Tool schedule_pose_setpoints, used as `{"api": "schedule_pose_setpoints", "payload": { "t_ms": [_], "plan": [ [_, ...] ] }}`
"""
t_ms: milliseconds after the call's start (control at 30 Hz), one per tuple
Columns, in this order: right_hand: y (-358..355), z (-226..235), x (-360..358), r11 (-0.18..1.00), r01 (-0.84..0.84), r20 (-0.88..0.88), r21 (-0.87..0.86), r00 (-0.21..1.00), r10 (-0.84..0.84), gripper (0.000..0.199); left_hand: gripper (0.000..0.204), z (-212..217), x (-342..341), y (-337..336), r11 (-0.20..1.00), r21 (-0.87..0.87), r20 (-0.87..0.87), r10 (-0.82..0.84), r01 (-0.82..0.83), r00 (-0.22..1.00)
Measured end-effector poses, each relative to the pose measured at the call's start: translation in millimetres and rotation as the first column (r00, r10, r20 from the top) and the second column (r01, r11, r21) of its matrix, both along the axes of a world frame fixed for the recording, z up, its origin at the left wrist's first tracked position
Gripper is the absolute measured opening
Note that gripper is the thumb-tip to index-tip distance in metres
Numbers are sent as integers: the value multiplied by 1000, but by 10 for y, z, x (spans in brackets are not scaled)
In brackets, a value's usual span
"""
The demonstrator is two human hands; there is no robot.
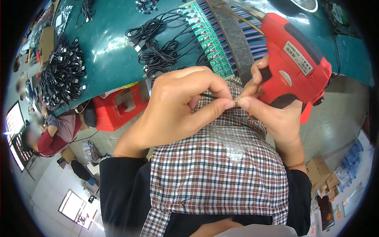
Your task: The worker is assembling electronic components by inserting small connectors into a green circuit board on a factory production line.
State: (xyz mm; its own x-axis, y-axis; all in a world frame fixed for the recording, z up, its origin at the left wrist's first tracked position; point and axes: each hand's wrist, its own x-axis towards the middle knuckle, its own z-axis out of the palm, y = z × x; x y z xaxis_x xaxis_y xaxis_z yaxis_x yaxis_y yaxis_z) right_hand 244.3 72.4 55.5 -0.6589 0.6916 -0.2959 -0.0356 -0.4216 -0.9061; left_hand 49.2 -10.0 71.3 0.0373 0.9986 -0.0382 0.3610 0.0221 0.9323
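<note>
My left hand (177, 104) is closed, thumb and forefinger pinching a thin black cable (208, 96) just in front of my apron. My right hand (278, 118) has a red soldering gun (276, 51) in its grip, the gun's tip pointing away over the bench. Thumb and finger of that same hand also meet at the cable's end, touching my left fingertips. What the fingertips cover is too small to make out. Beyond my hands lies a row of green circuit boards (209, 43) with black cables attached, a dark metal bar (231, 33) alongside them.
Coiled black cables (160, 55) lie on the green bench (106, 43), left of the boards. A big heap of cables with plugs (61, 71) sits at the bench's left edge. A red stool (114, 112) stands below it. Another person (59, 134) works at far left.
</note>
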Motion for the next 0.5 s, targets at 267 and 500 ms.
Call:
{"api": "schedule_pose_setpoints", "payload": {
  "t_ms": [267,500],
  "plan": [
    [-168,83,215,949,237,111,206,958,-263,39,12,-194,45,78,943,100,-418,329,-317,847],
    [-274,113,719,899,-89,356,430,931,-78,38,17,-228,78,193,934,51,-474,335,-355,814]
  ]
}}
